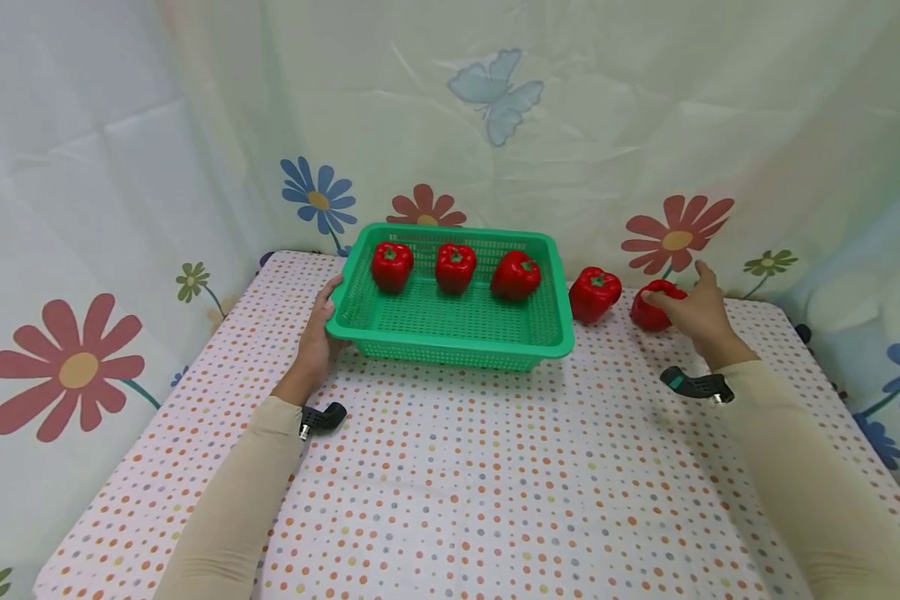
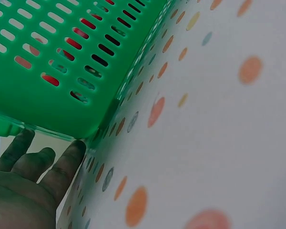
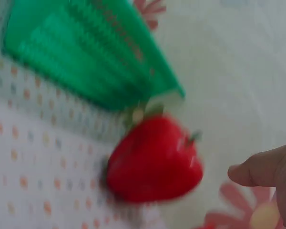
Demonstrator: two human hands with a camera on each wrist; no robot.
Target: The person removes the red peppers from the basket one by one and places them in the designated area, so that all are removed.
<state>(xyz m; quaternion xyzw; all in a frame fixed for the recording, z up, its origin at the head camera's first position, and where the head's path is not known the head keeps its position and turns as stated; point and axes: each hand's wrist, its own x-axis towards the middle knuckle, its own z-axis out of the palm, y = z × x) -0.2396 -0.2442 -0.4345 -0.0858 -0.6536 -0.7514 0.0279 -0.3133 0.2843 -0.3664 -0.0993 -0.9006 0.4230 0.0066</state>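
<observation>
Dotted cloth [image 1: 435, 483]; green basket [image 1: 450, 343], long axis sideways; left hand [image 1: 318, 337] spread alongside; right hand [image 1: 699, 315] wide at rightmost pepper [image 1: 648, 317]

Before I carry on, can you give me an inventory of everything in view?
Basket: 1, green, at the back of the table, centre-left
Peppers inside: 3, red, in a row along the basket's far side
Peppers outside: 2, red, right of the basket
Tablecloth: 1, whitish with multicoloured dots, under the basket
Backdrop: pale with printed flowers and a butterfly, behind and beside the table; number of pieces unclear
Wrist cameras: 2, black, one per wrist
Sleeves: 2, beige, on the forearms
Left hand: 1, bare, touching the basket's left side
Right hand: 1, bare, at the rightmost pepper; grip unclear
</observation>
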